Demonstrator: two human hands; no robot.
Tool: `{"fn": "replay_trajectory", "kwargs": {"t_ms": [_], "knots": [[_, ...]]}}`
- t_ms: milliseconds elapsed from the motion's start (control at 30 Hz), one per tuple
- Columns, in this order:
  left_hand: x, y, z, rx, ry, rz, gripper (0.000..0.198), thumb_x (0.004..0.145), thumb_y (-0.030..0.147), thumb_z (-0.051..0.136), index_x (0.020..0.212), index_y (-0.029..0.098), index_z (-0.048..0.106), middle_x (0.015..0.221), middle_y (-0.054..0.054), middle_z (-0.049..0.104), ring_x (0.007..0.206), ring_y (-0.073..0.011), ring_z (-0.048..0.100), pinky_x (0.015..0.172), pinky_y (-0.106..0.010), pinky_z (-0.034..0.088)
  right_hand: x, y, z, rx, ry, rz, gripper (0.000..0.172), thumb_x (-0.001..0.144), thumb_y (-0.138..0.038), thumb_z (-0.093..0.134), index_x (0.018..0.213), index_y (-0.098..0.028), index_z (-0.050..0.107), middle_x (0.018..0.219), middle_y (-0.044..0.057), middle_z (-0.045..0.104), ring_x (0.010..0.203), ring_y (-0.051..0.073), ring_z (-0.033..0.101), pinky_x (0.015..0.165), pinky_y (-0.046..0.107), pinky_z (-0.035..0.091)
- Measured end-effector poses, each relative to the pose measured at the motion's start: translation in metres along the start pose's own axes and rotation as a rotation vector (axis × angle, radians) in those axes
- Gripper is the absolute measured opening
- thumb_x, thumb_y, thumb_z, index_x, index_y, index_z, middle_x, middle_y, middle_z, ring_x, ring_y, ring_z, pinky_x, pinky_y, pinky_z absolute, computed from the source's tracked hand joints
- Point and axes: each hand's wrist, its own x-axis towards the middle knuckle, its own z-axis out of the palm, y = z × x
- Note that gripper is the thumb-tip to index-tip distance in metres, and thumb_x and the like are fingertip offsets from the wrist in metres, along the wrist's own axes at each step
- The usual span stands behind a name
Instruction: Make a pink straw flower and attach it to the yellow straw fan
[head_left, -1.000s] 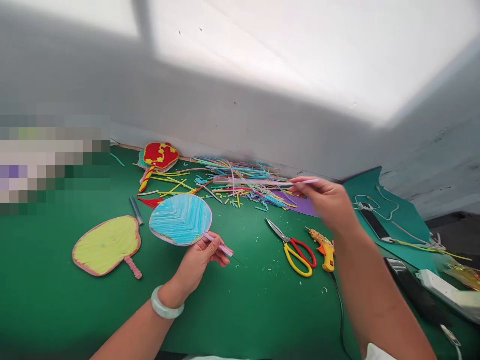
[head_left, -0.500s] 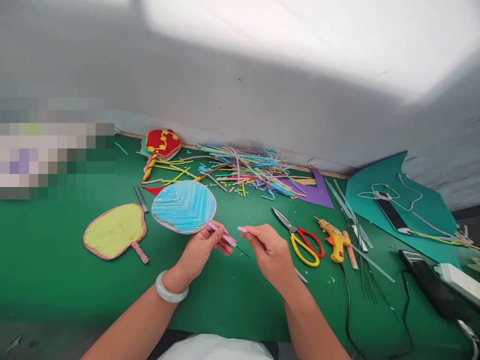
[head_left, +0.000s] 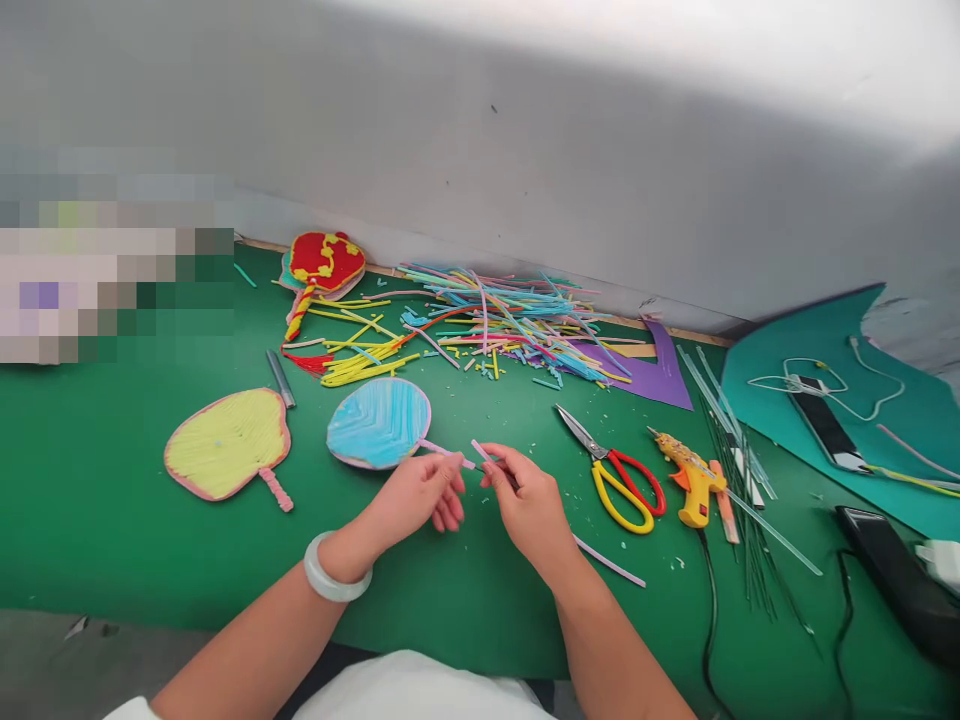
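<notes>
My left hand (head_left: 421,493) pinches the pink handle of a small round blue fan (head_left: 379,422) that lies low over the green table (head_left: 112,540). My right hand (head_left: 528,499) is closed on a thin pink strip (head_left: 600,560), whose near end sits right at the fan's handle while the rest trails back past my wrist. The two hands almost touch. A pale bangle sits on my left wrist.
A yellow fan (head_left: 229,442) lies left of the blue one; a red and yellow fan (head_left: 322,260) lies by the wall. Loose coloured strips (head_left: 495,325) are piled at the back. Scissors (head_left: 615,470), a glue gun (head_left: 694,480), clear sticks and a phone (head_left: 821,425) lie to the right.
My right hand came back from the strip pile at the rear with a pink strip and now meets the left hand at the fan's handle. The view has tilted down.
</notes>
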Motion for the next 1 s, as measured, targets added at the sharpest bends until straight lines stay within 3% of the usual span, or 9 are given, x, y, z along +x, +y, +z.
{"fn": "replay_trajectory", "kwargs": {"t_ms": [33,100,200,267,367,500,567,667,1000], "knots": [[-0.002,-0.001,0.001,0.123,0.006,0.03,0.05,0.091,0.062,0.045,0.066,0.019,0.051,0.05,0.0,0.058,0.043,-0.0138,0.056,0.043,-0.025,0.044,0.001,0.0,-0.001,-0.007,-0.02,0.047,0.024,0.093,-0.034,0.05,0.11,-0.025,0.064,0.077,0.001,0.069,0.073,0.019,0.063,0.062,0.029,0.046],[-0.005,-0.001,0.0,0.383,0.124,0.245,0.046,0.094,0.051,0.045,0.062,0.019,0.051,0.052,0.0,0.057,0.048,-0.0131,0.054,0.049,-0.026,0.045,0.001,-0.001,-0.002,-0.027,-0.071,0.114,0.018,0.093,-0.034,0.05,0.104,-0.024,0.062,0.076,0.001,0.07,0.073,0.019,0.065,0.062,0.029,0.046],[-0.007,0.004,-0.006,0.754,0.314,0.656,0.025,0.097,0.033,0.047,0.086,0.018,0.063,0.088,-0.007,0.07,0.085,-0.0205,0.062,0.079,-0.037,0.05,-0.002,-0.006,-0.004,-0.029,-0.107,0.126,0.013,0.093,-0.033,0.05,0.096,-0.024,0.059,0.08,0.001,0.071,0.077,0.018,0.067,0.065,0.028,0.048],[-0.006,0.009,-0.013,0.952,0.26,0.76,0.019,0.098,0.024,0.046,0.101,0.017,0.063,0.105,-0.01,0.069,0.101,-0.023,0.06,0.097,-0.046,0.043,-0.006,-0.01,-0.007,-0.022,-0.102,0.101,0.012,0.093,-0.033,0.049,0.093,-0.024,0.058,0.083,0.002,0.071,0.077,0.017,0.067,0.067,0.027,0.049],[-0.003,0.016,-0.02,1.113,0.052,0.742,0.022,0.1,0.02,0.042,0.099,0.016,0.064,0.094,-0.006,0.069,0.092,-0.0197,0.062,0.106,-0.05,0.036,-0.012,-0.015,-0.012,-0.05,-0.096,0.05,0.012,0.095,-0.031,0.05,0.093,-0.024,0.06,0.083,0.001,0.07,0.076,0.016,0.067,0.067,0.026,0.049],[0.003,0.02,-0.021,1.082,-0.114,0.682,0.024,0.099,0.023,0.045,0.092,0.017,0.067,0.082,-0.004,0.062,0.077,-0.0171,0.057,0.075,-0.031,0.048,-0.011,-0.013,-0.024,-0.193,-0.071,-0.104,0.014,0.095,-0.027,0.052,0.091,-0.025,0.065,0.079,0.0,0.069,0.073,0.016,0.063,0.064,0.027,0.047],[0.008,0.017,-0.021,1.016,-0.095,0.674,0.022,0.099,0.022,0.046,0.099,0.018,0.068,0.084,-0.005,0.06,0.079,-0.0171,0.055,0.069,-0.028,0.046,-0.008,-0.009,-0.029,-0.278,-0.001,-0.223,0.014,0.096,-0.026,0.054,0.093,-0.024,0.067,0.081,0.001,0.07,0.076,0.017,0.06,0.069,0.03,0.047],[0.014,0.01,-0.023,0.949,-0.024,0.66,0.023,0.098,0.02,0.047,0.106,0.019,0.068,0.087,-0.005,0.061,0.084,-0.0184,0.056,0.075,-0.031,0.046,-0.006,-0.003,-0.032,-0.339,0.08,-0.332,0.015,0.096,-0.021,0.053,0.1,-0.023,0.068,0.086,0.003,0.07,0.079,0.018,0.058,0.074,0.032,0.047],[0.016,0.001,-0.027,0.905,0.032,0.568,0.025,0.1,0.023,0.043,0.109,0.018,0.067,0.093,-0.007,0.065,0.089,-0.0206,0.055,0.081,-0.037,0.044,-0.008,0.002,-0.016,-0.459,0.108,-0.386,0.012,0.093,-0.013,0.057,0.096,-0.021,0.065,0.085,0.004,0.069,0.077,0.018,0.057,0.071,0.032,0.045]]}}
